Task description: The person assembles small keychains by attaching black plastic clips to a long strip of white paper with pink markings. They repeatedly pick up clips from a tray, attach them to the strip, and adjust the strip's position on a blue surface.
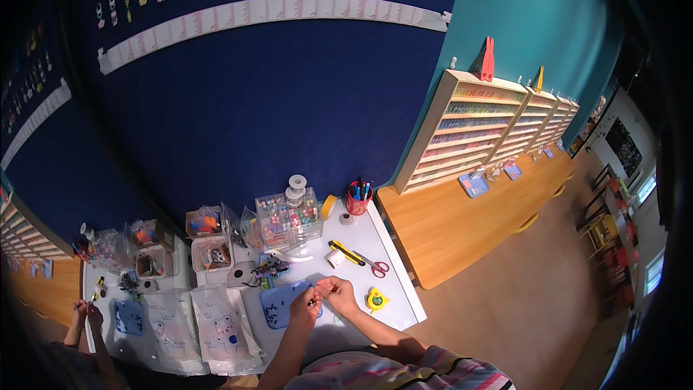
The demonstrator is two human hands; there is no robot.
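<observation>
My left hand [304,308] is closed over the right part of a blue tray [289,293], with a small dark piece showing at its fingers. Close against it, my right hand [338,292] pinches with its fingertips; whatever is between them is too small to make out. Small dark pieces [272,315] lie scattered in the tray. To the right of my hands sits a yellow tape measure [375,300]. Beyond them are red-handled scissors [379,269], a yellow and black cutter [347,252] and a small white roll [335,258].
A clear bead organizer [289,222] stands at the back with white spools [296,186]. Beside it is a red pen cup [358,197]. Plastic bags with a bear print [225,328] lie left of the tray. A mirror at left repeats the table. Bead shelves [469,126] line the right wall.
</observation>
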